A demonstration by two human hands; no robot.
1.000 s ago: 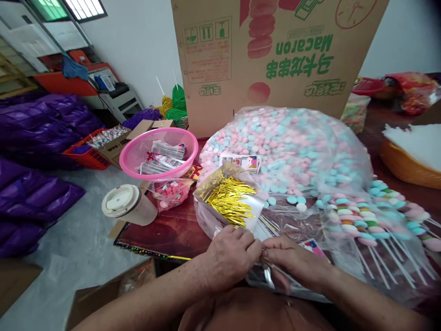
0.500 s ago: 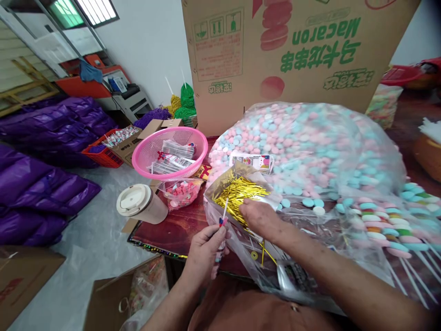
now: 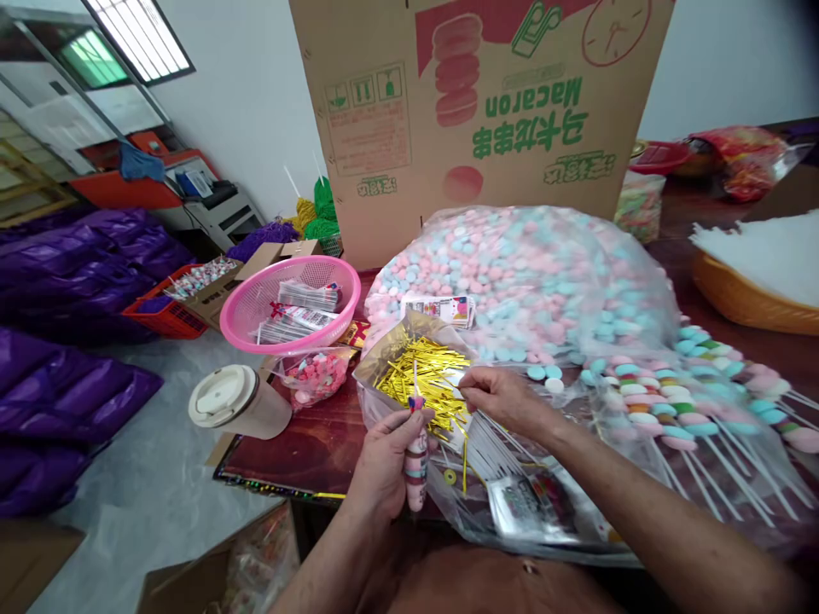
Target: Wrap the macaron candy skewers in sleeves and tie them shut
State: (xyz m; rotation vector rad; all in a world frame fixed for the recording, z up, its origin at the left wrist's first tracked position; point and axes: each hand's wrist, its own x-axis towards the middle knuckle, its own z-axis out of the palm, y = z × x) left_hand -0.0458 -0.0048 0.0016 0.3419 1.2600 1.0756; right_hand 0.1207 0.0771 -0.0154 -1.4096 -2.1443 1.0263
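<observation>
Snugly, left fingers [image 3: 407, 428] clasp a plastic-wrapped cylinder [image 3: 416, 469]; right fingers [image 3: 477, 379] pinch together, contents unclear

Single head-worn view, looking forward and down, close above the tabletop [image 3: 307, 448]

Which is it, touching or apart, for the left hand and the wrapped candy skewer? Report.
Touching: the head view shows the left hand gripping the wrapped candy skewer, with the thumb on its front.

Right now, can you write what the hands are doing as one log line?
left hand: holds wrapped candy | right hand: at gold ties, grip unclear | nearby: pink basket, cup
</observation>
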